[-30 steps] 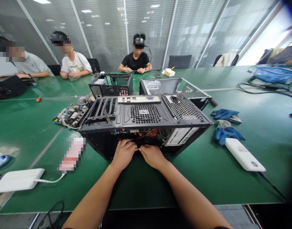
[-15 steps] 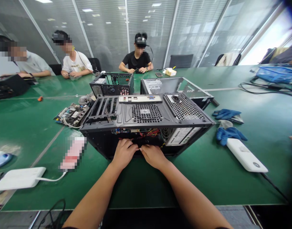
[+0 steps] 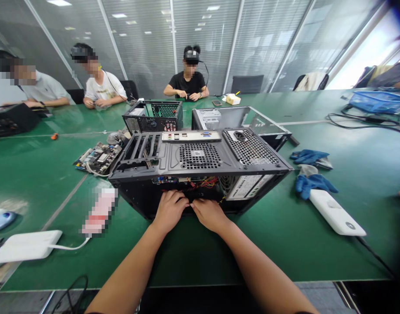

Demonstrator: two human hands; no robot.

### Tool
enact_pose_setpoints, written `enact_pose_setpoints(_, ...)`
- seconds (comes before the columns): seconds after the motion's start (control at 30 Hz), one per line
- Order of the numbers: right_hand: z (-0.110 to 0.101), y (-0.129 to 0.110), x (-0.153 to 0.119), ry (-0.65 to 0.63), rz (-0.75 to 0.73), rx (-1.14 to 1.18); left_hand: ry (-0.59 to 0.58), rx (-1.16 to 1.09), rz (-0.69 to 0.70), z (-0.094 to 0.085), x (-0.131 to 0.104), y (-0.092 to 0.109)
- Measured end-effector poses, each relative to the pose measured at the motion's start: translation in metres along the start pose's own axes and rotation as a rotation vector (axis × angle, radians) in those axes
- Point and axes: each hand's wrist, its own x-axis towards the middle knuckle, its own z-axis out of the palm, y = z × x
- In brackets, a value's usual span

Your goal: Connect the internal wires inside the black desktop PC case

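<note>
A black computer case (image 3: 200, 150) stands on the green table with its vented back panel facing up and its near side uncovered. My left hand (image 3: 170, 209) and my right hand (image 3: 209, 213) reach to that side, fingertips almost meeting at its middle. Both hands have their fingers bent and pressed together. What they pinch is too small and hidden to make out. Coloured wires (image 3: 205, 183) show inside just above the hands. A power supply (image 3: 249, 185) with a white label sits inside at the right.
Two more open cases, one black (image 3: 152, 115) and one silver (image 3: 222, 115), stand behind. A circuit board (image 3: 100, 157) lies left. Blue gloves (image 3: 313, 179) and a white power bank (image 3: 337, 213) lie right; another power bank (image 3: 26, 246) lies front left. Several people sit across the table.
My hands stay at the same spot on the case, with hardly any movement. Across the table, the person in black has shifted a hand slightly.
</note>
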Motion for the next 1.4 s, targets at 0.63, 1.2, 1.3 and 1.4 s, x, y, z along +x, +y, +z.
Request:
enact_pose_setpoints(0.63,-0.0018,0.0002,0.0001,0.017,-0.003,0.01,-0.048,-0.008,-0.001,-0.0002,0.0006,0.0022)
enact_pose_setpoints(1.2,-0.007,0.0005,0.0003,-0.012,-0.012,0.027,-0.042,0.001,0.001,0.0016,-0.0007,0.0017)
enact_pose_setpoints(1.3,-0.0075,0.0002,0.0004,-0.013,-0.008,0.031,-0.051,0.001,0.001,0.0015,-0.0006,0.0021)
enact_pose_setpoints(1.4,-0.0079,-0.0004,0.0008,-0.017,0.0,0.027,-0.065,0.003,0.003,0.0019,-0.0005,0.0026)
